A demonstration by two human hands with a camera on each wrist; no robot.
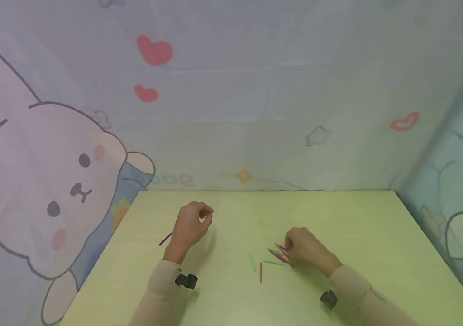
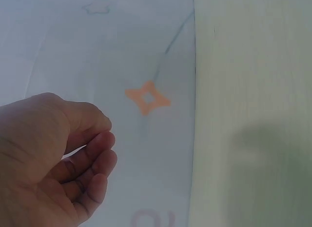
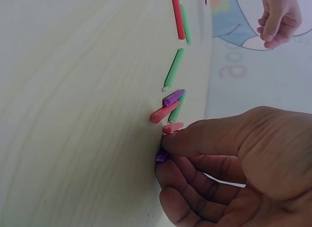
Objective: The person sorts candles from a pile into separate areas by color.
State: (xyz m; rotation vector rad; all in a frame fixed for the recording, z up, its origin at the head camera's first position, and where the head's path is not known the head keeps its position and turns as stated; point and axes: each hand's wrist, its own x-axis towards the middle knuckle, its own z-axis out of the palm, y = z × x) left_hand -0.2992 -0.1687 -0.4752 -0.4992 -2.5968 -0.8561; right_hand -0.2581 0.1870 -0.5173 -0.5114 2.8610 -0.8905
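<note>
Low over the right part of a small pile, my right hand (image 1: 306, 246) pinches a purple stick (image 3: 161, 156) between thumb and index finger. Beside the fingertips lie a short red stick (image 3: 172, 128), another red one (image 3: 164, 113), a purple one (image 3: 173, 97) and a green one (image 3: 178, 109), partly overlapping. My left hand (image 1: 190, 224) hovers above the table's left half, its fingers loosely curled and nothing visible in them. Behind its wrist, a lone purple stick (image 1: 165, 239) lies on the table, one end near the hand's outline.
Left of the pile lie a pale green stick (image 1: 252, 262), an upright-pointing red stick (image 1: 261, 273) and a green stick (image 1: 273, 262). The pale yellow table (image 1: 357, 213) ends at a cloth backdrop (image 1: 255, 90) printed with hearts and a rabbit.
</note>
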